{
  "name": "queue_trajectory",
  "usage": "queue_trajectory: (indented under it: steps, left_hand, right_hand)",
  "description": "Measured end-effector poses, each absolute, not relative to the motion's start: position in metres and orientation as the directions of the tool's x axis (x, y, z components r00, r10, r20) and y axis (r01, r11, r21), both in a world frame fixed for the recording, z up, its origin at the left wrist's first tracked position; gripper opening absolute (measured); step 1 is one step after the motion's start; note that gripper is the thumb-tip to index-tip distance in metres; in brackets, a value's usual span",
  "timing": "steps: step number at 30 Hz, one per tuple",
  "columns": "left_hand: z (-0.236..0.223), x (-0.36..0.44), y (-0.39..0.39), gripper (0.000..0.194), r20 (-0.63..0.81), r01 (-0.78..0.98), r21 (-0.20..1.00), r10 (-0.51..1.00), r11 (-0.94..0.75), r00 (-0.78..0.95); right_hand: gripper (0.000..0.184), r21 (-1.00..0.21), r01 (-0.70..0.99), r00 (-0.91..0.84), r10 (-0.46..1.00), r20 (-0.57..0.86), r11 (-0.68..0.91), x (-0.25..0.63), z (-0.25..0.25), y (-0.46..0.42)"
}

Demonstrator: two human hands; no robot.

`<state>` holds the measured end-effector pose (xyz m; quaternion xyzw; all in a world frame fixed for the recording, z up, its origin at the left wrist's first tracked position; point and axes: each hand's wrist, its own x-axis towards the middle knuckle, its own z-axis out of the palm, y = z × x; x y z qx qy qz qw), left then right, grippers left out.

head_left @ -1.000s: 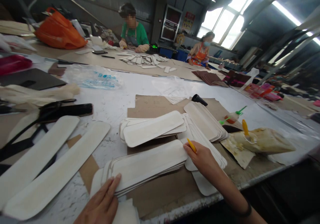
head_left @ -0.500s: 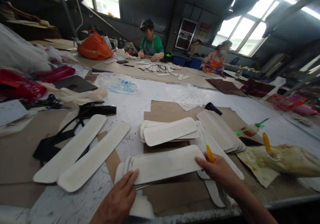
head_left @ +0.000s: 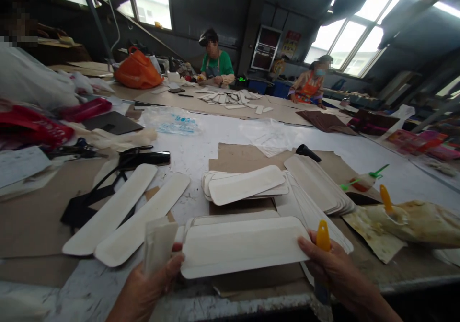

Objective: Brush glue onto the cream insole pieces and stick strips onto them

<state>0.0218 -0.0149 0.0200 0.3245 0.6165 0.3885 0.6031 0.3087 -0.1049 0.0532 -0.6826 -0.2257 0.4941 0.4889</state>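
A long white panel with rounded corners (head_left: 244, 245) is held tilted over the near table edge, above a stack of similar panels (head_left: 233, 216). My left hand (head_left: 143, 283) is closed, its thumb at the panel's left end, and also grips a bundle of small pale strips (head_left: 160, 245) standing upright. My right hand (head_left: 338, 269) pinches the panel's right end with the thumb. The same hand grips a brush with a yellow handle (head_left: 322, 235), bristles pointing down.
More white panels (head_left: 247, 184) are stacked behind, with two single panels (head_left: 111, 207) at the left. At the right lie a glue-stained bag (head_left: 427, 221) holding another yellow handle (head_left: 386, 198) and a small bottle (head_left: 362, 183). Two co-workers sit across the table.
My left hand has picked up the small pale strips from the table. Both hands have lifted the top long panel off its stack and brought it nearer.
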Motion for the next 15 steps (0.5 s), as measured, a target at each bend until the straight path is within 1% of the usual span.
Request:
queue_trajectory:
  steps: [3, 5, 6, 9, 11, 13, 15]
  left_hand:
    - [0.028, 0.026, -0.023, 0.048, -0.593, -0.160, 0.793, 0.805, 0.588, 0.019]
    - [0.031, 0.026, -0.026, 0.050, -0.634, -0.189, 0.747, 0.769, 0.637, 0.089]
    - [0.031, 0.025, -0.028, 0.051, -0.638, -0.188, 0.742, 0.764, 0.643, 0.096]
    - [0.027, 0.023, -0.030, 0.049, -0.630, -0.154, 0.759, 0.773, 0.633, 0.077]
    - [0.025, 0.022, -0.032, 0.050, -0.641, -0.128, 0.756, 0.766, 0.642, 0.057]
    - [0.024, 0.024, -0.035, 0.054, -0.659, -0.153, 0.739, 0.751, 0.656, 0.039]
    - [0.025, 0.028, -0.037, 0.055, -0.681, -0.181, 0.720, 0.733, 0.670, 0.006]
  right_hand:
    - [0.041, -0.882, -0.137, 0.423, 0.778, -0.464, -0.451, 0.305, 0.050, -0.111]
    - [0.042, -0.886, -0.074, 0.411, 0.796, -0.445, -0.457, 0.303, 0.047, -0.114]
    - [0.042, -0.888, -0.028, 0.399, 0.809, -0.431, -0.459, 0.302, 0.046, -0.116]
    - [0.042, -0.880, 0.152, 0.388, 0.846, -0.365, -0.450, 0.300, 0.043, -0.122]
    - [0.041, -0.874, 0.255, 0.395, 0.870, -0.296, -0.413, 0.300, 0.041, -0.126]
    - [0.042, -0.872, 0.318, 0.372, 0.895, -0.246, -0.372, 0.300, 0.040, -0.129]
    - [0.043, -0.874, 0.335, 0.344, 0.909, -0.234, -0.351, 0.300, 0.040, -0.133]
